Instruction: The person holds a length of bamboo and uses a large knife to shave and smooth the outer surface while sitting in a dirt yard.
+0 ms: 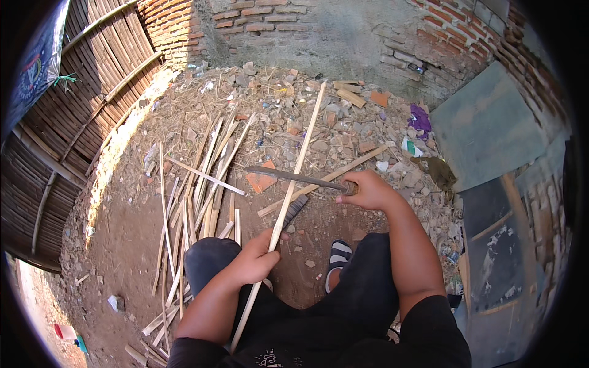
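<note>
My left hand [257, 257] is closed around a long pale strip of wood or bamboo [311, 126]. The strip slants from my lap up and away to the right. In my right hand [368, 190] is the handle of a machete [270, 173], its dark blade pointing left and crossing the strip above my left hand. Whether the edge bites into the strip, I cannot tell. Beside my left knee lies a loose heap of similar strips [211, 153]. Another flat strip [374, 155] rests on the ground behind the machete.
Rubble and dry straw [245, 83] cover the ground toward the brick wall [276, 21]. A broken orange tile [262, 179] lies just past the blade. Grey panels [491, 126] lean at the right; a bamboo slat wall [98, 73] stands at the left.
</note>
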{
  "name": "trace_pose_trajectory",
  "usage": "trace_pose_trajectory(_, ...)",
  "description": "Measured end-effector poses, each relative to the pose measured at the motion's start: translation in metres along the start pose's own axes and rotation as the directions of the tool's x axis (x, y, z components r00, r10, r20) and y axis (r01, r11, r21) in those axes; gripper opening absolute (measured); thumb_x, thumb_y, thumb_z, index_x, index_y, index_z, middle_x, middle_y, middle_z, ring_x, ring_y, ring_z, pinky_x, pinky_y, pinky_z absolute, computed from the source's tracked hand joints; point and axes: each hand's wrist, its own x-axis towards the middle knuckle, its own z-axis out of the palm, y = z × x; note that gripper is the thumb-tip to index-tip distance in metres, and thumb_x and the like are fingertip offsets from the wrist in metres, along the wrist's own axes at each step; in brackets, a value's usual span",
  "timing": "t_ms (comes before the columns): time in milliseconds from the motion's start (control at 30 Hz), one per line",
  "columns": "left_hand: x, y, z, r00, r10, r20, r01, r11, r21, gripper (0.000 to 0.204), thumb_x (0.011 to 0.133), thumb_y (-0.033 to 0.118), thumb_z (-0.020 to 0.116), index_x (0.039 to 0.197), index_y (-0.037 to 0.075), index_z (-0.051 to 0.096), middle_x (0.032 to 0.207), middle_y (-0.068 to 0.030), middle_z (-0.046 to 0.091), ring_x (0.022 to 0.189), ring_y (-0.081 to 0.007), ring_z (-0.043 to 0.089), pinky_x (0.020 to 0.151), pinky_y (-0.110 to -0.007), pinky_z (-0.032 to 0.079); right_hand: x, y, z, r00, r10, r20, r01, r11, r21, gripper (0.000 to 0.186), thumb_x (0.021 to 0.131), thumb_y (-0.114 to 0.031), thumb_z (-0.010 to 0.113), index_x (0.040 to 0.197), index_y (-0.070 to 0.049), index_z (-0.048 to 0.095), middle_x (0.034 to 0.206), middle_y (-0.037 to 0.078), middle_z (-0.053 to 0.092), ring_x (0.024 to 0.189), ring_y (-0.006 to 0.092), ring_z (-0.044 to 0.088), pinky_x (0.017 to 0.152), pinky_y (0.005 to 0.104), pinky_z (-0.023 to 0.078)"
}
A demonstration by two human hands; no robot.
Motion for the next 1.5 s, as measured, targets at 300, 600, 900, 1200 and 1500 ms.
trace_pose_trajectory(300,-0.002,0.016,-0.001,0.997,0.06,-0.039,-0.064,0.994,-0.094,0.042,0.089,-0.001,0.055,0.131,0.005,0.056,0.088,0.0004,0.055,0.077,-0.0088,0.052,0.071,-0.028,0.046,0.031,0.009,-0.052,0.978,0.133,-0.162,-0.155,0.978,-0.136,0.045,0.082,-0.042,0.084,0.107,-0.007,0.072,0.083,0.017,0.07,0.08,0.0352,0.069,0.073,0.0451,0.052)
trace_pose_trajectory(600,-0.018,0.012,-0.005,1.0,0.027,-0.015,-0.029,0.994,-0.108,0.036,0.089,0.001,0.057,0.125,0.004,0.056,0.088,0.0011,0.055,0.078,-0.0089,0.053,0.069,-0.027,0.045,0.024,0.021,-0.016,0.996,-0.092,0.004,0.092,0.992,-0.089,0.046,0.082,-0.044,0.085,0.105,-0.007,0.072,0.084,0.017,0.07,0.083,0.034,0.069,0.073,0.0443,0.051)
trace_pose_trajectory(900,-0.003,0.041,0.014,0.999,0.0,-0.038,-0.002,0.998,-0.068,0.029,0.089,-0.002,0.06,0.116,0.005,0.054,0.088,-0.0012,0.057,0.081,-0.0095,0.057,0.072,-0.028,0.047,0.008,0.012,-0.031,0.989,-0.109,-0.097,0.102,0.992,-0.071,0.041,0.082,-0.043,0.084,0.098,-0.007,0.07,0.083,0.016,0.068,0.083,0.035,0.069,0.073,0.0458,0.051)
trace_pose_trajectory(1200,0.016,0.024,0.014,1.0,-0.03,0.007,0.031,0.979,-0.2,0.025,0.09,-0.002,0.06,0.113,0.006,0.053,0.089,-0.0021,0.058,0.086,-0.012,0.059,0.077,-0.027,0.047,0.008,0.02,-0.036,0.964,-0.051,-0.26,-0.006,0.977,-0.213,0.038,0.084,-0.042,0.081,0.098,-0.008,0.071,0.082,0.017,0.069,0.082,0.0381,0.069,0.073,0.0485,0.053)
trace_pose_trajectory(1500,0.008,0.001,-0.003,0.994,-0.026,-0.103,0.015,0.994,-0.106,0.025,0.09,-0.005,0.06,0.111,0.006,0.052,0.091,-0.0021,0.059,0.083,-0.0118,0.058,0.076,-0.027,0.047,0.023,-0.015,-0.012,0.969,-0.219,0.117,0.24,0.947,-0.212,0.035,0.082,-0.038,0.082,0.099,-0.009,0.072,0.085,0.016,0.07,0.085,0.0395,0.069,0.075,0.0501,0.053)
